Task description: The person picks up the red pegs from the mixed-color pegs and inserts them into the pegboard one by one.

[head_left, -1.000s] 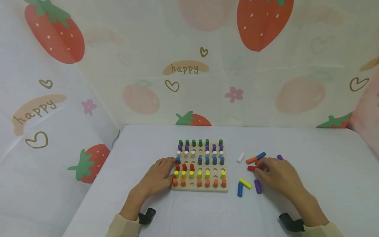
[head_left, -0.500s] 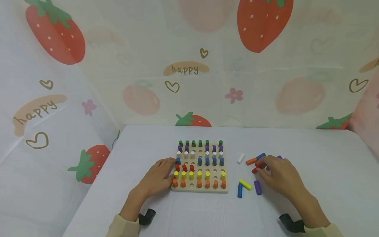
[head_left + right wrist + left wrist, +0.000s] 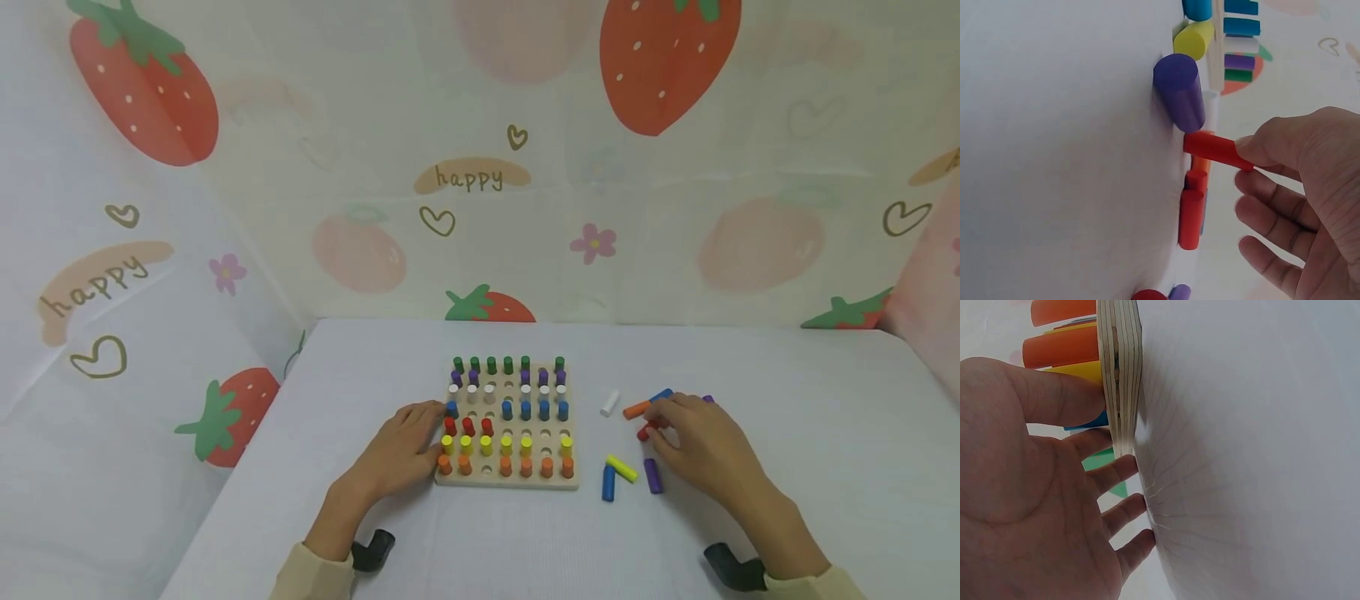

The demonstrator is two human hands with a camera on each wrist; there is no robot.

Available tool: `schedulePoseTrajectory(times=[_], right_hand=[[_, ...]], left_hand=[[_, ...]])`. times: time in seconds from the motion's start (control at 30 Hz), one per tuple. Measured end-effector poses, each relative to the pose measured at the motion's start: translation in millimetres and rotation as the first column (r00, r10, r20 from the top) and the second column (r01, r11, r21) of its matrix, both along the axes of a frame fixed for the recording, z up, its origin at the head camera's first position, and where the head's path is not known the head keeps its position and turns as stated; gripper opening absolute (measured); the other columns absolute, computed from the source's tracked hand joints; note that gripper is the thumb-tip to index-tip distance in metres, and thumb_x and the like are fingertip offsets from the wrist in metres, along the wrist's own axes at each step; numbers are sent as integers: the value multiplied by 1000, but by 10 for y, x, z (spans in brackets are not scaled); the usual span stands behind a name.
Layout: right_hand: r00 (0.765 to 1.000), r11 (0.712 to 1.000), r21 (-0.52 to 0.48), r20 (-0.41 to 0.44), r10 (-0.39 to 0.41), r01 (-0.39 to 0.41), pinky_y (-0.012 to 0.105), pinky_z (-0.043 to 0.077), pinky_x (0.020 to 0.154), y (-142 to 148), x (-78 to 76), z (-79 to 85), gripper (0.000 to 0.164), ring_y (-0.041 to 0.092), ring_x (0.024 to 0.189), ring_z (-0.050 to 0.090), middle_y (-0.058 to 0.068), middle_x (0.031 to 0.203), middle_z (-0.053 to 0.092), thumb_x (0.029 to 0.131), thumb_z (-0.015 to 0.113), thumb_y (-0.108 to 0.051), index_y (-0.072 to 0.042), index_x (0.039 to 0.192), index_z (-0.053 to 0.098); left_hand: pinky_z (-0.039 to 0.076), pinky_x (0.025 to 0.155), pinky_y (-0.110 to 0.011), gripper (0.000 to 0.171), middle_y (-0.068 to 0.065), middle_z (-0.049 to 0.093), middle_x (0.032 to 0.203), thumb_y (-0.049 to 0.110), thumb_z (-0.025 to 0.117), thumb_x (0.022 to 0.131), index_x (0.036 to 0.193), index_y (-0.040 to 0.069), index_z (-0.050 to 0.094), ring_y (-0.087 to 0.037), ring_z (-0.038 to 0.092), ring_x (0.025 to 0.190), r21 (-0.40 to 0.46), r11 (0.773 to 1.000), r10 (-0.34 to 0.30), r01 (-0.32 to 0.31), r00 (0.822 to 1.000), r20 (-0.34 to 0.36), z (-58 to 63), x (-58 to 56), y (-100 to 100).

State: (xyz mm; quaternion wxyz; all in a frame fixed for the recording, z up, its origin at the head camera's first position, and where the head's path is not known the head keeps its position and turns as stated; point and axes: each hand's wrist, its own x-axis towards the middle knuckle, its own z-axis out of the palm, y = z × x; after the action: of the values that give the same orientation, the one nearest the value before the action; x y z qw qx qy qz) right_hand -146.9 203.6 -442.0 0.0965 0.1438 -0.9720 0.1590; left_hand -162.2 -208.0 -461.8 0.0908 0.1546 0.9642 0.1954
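Note:
A wooden pegboard [image 3: 525, 483] stands on the table with rows of coloured pegs upright in it and several bare holes. My left hand [image 3: 401, 446] rests at its left side, the thumb against the board's edge [image 3: 1119, 369] and the fingers loosely extended, some touching the tabletop. Right of the board, my right hand [image 3: 701, 442] pinches a red peg [image 3: 1216, 149] near its top between thumb and index finger. That peg is held almost upright, its lower end at the tabletop. More red pegs [image 3: 1191, 219] lie just beside it.
Around the right hand lie a white peg [image 3: 611, 403], an orange peg [image 3: 637, 408], a yellow peg [image 3: 622, 467], a blue peg [image 3: 608, 483] and a purple peg [image 3: 653, 476]. A strawberry-printed cloth [image 3: 637, 275] hangs behind the white table [image 3: 375, 358].
The red peg under the right fingers has gone from lying flat to standing nearly upright in their pinch. The left hand and the board stay in place.

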Motion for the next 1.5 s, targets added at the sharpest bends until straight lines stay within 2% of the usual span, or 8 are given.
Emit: schedulePoseTrajectory(times=[0.23,0.53,0.8,1.3,1.5], right_hand=[[999,999,-11,-17,36,-36,41,62,76,-49,14,23,22,18,85,68,1,95,76,86,83,-13,-11,107,77],[991,993,35,-58,117,-116,41,60,84,-223,-1,42,16,14,84,64,-4,91,73,87,84,-16,-16,100,76],[981,985,26,-90,173,-171,41,63,86,-378,-30,73,20,17,92,67,-4,92,74,86,86,-17,-14,103,77],[967,969,-10,-73,245,-247,42,62,94,-715,-81,182,17,17,97,68,-4,98,76,89,84,-20,-17,104,77],[950,954,6,-83,300,-300,42,62,95,-845,-127,236,17,17,97,68,-4,100,76,90,84,-21,-16,104,77]], left_hand=[[29,131,-63,62,-14,43,167,26,52,103,160,5,41,-37,36,158,0,1000,4,-4,1000,4,-42,-19,1],[29,131,-62,62,-13,43,168,26,53,103,160,5,41,-37,35,158,2,1000,18,-18,1000,-1,-46,-11,-5],[29,131,-63,62,-13,43,168,26,52,103,160,5,41,-37,35,158,5,1000,15,-15,1000,-6,-66,-18,-14],[28,131,-63,62,-13,43,168,24,52,103,160,4,41,-38,35,158,18,1000,7,-7,1000,12,-27,-30,-9],[28,131,-63,62,-14,42,168,25,52,103,160,5,40,-38,35,158,14,1000,5,-5,1000,13,-24,-31,-12]])
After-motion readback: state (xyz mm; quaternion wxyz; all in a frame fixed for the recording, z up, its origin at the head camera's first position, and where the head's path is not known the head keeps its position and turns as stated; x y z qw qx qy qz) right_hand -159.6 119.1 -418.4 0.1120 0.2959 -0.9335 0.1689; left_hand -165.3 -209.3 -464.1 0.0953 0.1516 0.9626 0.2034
